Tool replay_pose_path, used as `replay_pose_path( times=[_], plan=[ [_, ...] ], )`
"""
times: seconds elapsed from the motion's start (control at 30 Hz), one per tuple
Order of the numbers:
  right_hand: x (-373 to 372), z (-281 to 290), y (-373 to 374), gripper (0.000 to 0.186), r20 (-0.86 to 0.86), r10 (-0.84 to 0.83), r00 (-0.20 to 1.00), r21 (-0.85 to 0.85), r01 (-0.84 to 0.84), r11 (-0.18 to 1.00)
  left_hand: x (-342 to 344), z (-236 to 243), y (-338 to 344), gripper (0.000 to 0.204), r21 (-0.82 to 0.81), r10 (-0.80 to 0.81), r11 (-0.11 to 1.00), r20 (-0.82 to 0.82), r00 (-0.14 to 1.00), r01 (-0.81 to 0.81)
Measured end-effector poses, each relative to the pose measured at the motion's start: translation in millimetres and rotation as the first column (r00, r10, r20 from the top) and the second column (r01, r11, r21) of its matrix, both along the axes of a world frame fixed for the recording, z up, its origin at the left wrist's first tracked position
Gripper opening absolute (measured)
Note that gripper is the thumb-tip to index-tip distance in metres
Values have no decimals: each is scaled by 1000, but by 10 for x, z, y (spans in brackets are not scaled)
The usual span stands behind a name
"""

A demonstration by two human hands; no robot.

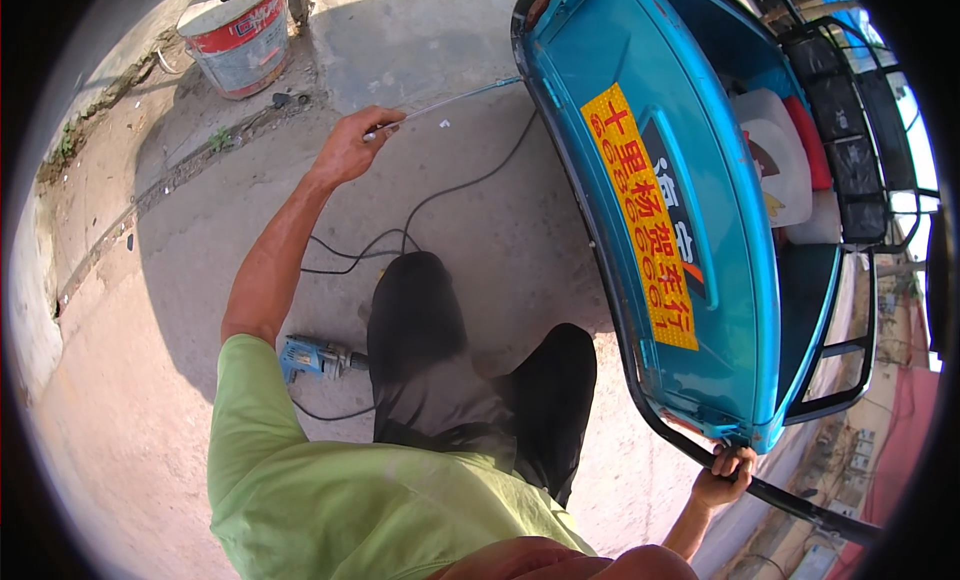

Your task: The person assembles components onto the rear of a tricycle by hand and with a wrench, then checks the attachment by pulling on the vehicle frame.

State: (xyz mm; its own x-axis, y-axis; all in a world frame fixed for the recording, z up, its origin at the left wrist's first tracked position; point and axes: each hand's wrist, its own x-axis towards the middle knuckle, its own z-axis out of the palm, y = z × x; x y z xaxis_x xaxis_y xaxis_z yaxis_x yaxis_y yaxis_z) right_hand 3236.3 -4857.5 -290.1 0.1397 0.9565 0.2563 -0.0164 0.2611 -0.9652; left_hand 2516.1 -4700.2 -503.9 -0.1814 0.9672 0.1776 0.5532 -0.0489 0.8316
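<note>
Out to the left, my left hand is closed on the near end of a long, thin metal rod. Its far end reaches the lower edge of a blue cargo bed; whether it touches a fitting there is too small to tell. At the lower right, my right hand wraps around a black metal bar beside the bed's corner. A yellow sticker with red lettering covers part of the bed's blue panel. My bent knees, in dark trousers, are beside the vehicle.
A blue power drill lies on the concrete left of my knee. Its dark cable loops across the ground towards the vehicle. A red and white bucket stands at the far left. White containers sit inside the bed.
</note>
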Motion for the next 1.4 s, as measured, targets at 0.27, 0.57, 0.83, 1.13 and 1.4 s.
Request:
replay_pose_path(
  times=[0.27, 0.57, 0.83, 1.13, 1.4],
  plan=[
    [-27, 20, 5, 26, -7, 18, 1000, -3, -18, 1000, -3, -40, 4, 26, 48, -6, 999, 24, 1000, 5],
    [-84, 40, 0, 24, 9, -29, 1000, -8, 29, 1000, -109, -147, 46, 19, 328, 42, 935, -481, 876, 135],
    [-117, 43, 0, 25, 24, -26, 999, -14, 27, 1000, -101, -239, 281, 19, 38, 280, 957, 121, 952, -286],
    [-24, -12, -5, 25, -37, -18, 999, 22, 19, 1000, -170, -246, 401, 40, -342, 346, 919, 453, 822, -198],
    [3, -13, -12, 24, -40, 31, 999, 27, -30, 999, -71, -163, 423, 58, -355, 579, 799, 237, 780, -485]
  ],
)
